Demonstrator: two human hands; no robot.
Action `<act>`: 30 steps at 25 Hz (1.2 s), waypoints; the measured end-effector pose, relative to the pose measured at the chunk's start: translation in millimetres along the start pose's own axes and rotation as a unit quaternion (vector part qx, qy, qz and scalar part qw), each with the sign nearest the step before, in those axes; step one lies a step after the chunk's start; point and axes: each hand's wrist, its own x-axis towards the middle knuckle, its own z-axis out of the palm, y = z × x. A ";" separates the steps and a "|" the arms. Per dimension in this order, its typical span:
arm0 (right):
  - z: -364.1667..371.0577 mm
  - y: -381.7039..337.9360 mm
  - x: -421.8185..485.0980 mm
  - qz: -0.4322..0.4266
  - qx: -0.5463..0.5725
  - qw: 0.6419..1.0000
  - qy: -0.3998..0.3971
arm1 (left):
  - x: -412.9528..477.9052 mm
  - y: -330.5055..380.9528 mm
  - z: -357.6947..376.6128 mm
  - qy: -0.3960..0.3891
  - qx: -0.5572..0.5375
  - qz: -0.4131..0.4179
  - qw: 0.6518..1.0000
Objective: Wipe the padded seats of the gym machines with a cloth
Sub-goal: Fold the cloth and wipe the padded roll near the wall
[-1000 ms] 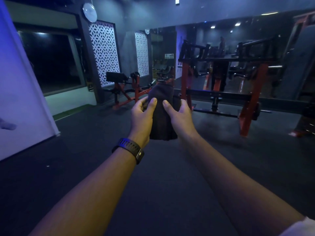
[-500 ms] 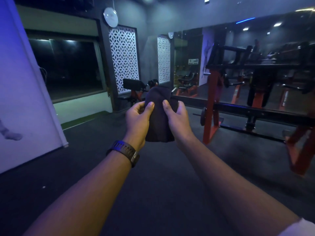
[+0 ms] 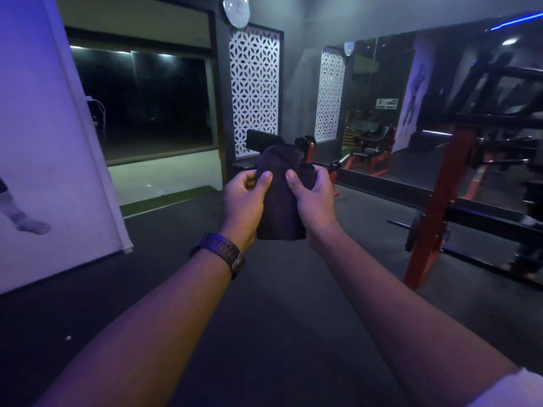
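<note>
A dark folded cloth (image 3: pixel 280 210) hangs in front of me at chest height. My left hand (image 3: pixel 242 204), with a watch on its wrist, pinches the cloth's left edge between thumb and fingers. My right hand (image 3: pixel 314 202) grips the right edge, thumb on the front. Straight behind the cloth, by the far wall, stands a red-framed machine with a black padded seat (image 3: pixel 260 139), partly hidden by the cloth. It is well out of reach of both hands.
A red and black rack machine (image 3: pixel 435 207) with a low bar stands close on the right. A wall mirror (image 3: pixel 440 113) behind it reflects more equipment. A white wall panel (image 3: pixel 44 142) juts out on the left. Dark rubber floor (image 3: pixel 279 304) lies under my arms.
The view has swung left and moved forward: the rack has shifted to the right edge and the padded machine looks nearer. Both hands keep holding the cloth as before.
</note>
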 end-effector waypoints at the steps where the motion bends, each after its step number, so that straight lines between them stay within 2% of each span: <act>1: 19.0 16.5 39.8 0.006 0.005 1.000 0.000 | 44.3 -14.0 5.4 0.000 0.005 0.001 1.000; 6: 93.9 88.2 210.5 -0.010 0.007 1.000 -0.006 | 229.3 -81.0 31.8 0.014 -0.002 0.006 1.000; 14: 212.5 278.2 470.5 -0.037 0.016 0.999 0.016 | 518.7 -244.8 59.4 0.010 0.036 0.008 0.999; 17: 262.6 327.6 577.9 -0.036 0.007 0.999 0.012 | 635.4 -288.8 72.4 0.015 0.044 -0.004 0.999; 23: 371.8 434.0 753.5 -0.023 0.029 0.999 -0.009 | 855.7 -387.4 70.4 0.026 0.061 -0.016 0.998; 30: 515.3 570.4 957.5 -0.057 0.011 0.998 0.026 | 1122.5 -510.7 53.7 -0.007 0.049 -0.013 0.999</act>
